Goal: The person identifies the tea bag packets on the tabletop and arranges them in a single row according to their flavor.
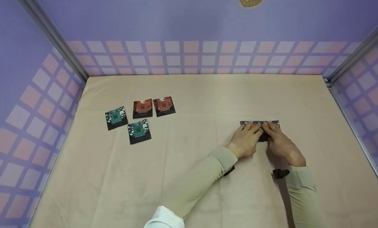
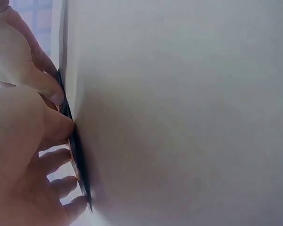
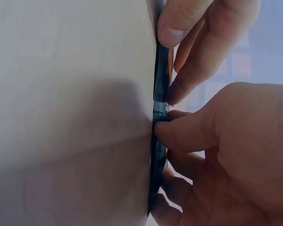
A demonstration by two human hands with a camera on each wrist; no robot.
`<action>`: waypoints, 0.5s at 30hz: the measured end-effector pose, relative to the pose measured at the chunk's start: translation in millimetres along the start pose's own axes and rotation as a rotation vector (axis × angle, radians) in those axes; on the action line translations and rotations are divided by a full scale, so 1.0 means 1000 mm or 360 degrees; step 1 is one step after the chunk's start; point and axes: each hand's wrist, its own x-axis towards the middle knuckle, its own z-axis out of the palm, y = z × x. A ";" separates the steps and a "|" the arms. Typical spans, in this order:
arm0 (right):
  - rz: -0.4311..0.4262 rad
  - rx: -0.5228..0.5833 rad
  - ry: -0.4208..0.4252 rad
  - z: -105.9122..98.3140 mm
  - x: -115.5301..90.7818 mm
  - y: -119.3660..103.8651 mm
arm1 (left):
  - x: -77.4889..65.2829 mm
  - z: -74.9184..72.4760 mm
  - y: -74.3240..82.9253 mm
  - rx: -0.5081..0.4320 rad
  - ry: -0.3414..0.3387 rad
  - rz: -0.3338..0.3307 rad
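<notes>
Two dark, square picture packets lie side by side at the right of the table, the left packet [image 1: 243,122] and the right packet [image 1: 276,123]. My left hand [image 1: 244,140] rests its fingers on the left one, covering most of it. On the other, my right hand [image 1: 281,144] presses with extended fingers. Both thumbs are near the seam between the packets. The right wrist view shows the dark lower edge [image 3: 158,157] under the right thumb and fingertips, with a pale strip at the seam. Most of the printed faces is hidden by the hands.
To the left lie two red-printed square packets [image 1: 142,109] side by side. Two teal-printed packets [image 1: 139,131] lie near them, slightly turned. A pale cloth covers the table [image 1: 189,164]. Purple checked walls [image 1: 192,57] stand along the back and both sides.
</notes>
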 end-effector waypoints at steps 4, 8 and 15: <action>-0.0023 0.0000 0.0013 0.001 -0.001 0.000 | -0.004 -0.002 0.001 0.0010 0.0017 0.0032; -0.0023 0.0048 -0.0017 0.000 -0.002 -0.001 | -0.010 -0.006 -0.003 -0.0007 0.0040 0.0049; 0.0049 0.0023 -0.0010 0.000 0.001 -0.002 | -0.026 -0.016 -0.023 -0.0049 0.0142 0.0016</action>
